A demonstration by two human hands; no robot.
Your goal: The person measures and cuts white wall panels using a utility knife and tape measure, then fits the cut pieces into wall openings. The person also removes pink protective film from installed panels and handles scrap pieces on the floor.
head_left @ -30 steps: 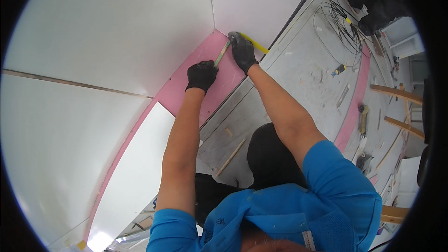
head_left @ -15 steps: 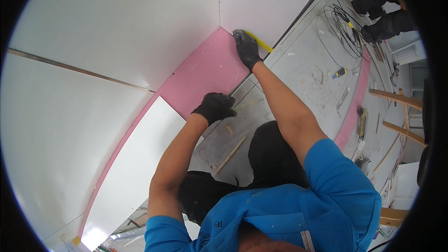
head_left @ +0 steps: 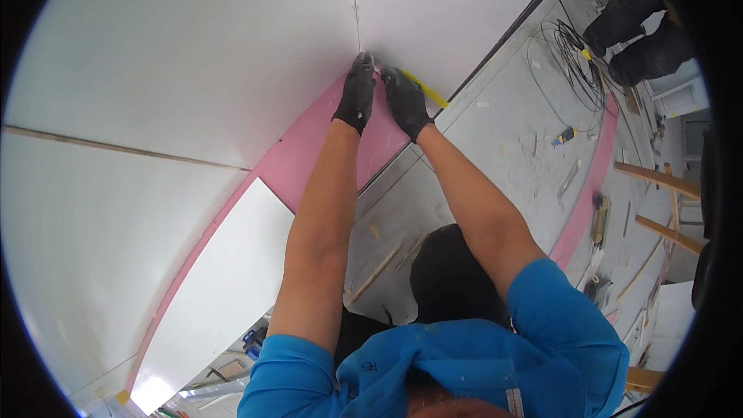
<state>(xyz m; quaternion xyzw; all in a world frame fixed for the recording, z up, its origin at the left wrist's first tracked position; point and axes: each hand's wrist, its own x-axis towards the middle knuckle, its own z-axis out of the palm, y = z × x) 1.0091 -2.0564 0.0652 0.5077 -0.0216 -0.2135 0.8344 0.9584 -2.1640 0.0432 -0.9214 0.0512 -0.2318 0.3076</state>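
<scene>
My left hand (head_left: 357,94), in a dark glove, reaches to the corner where two white wall panels meet, its fingers close together at the lower end of the seam. Whether something thin lies between its fingertips is hidden. Beside it, my right hand (head_left: 405,99), also gloved, is closed on a yellow strip (head_left: 430,93) like a tape measure blade, which runs along the foot of the right panel (head_left: 457,15). Both hands are above a pink board (head_left: 309,135) in the corner. A white sheet (head_left: 220,279) covers the board's nearer left part.
Wooden sticks (head_left: 376,272) lie on the grey floor by my knees. To the right are a coil of black cable (head_left: 573,62), a long pink strip (head_left: 584,201) and a yellowish tool (head_left: 600,220). Another person's dark-trousered legs (head_left: 642,46) are at the upper right, wooden legs (head_left: 658,178) below them.
My left hand has moved up and away from the board's near edge into the corner beside my right hand. My right hand stays with the yellow strip. The view has shifted slightly.
</scene>
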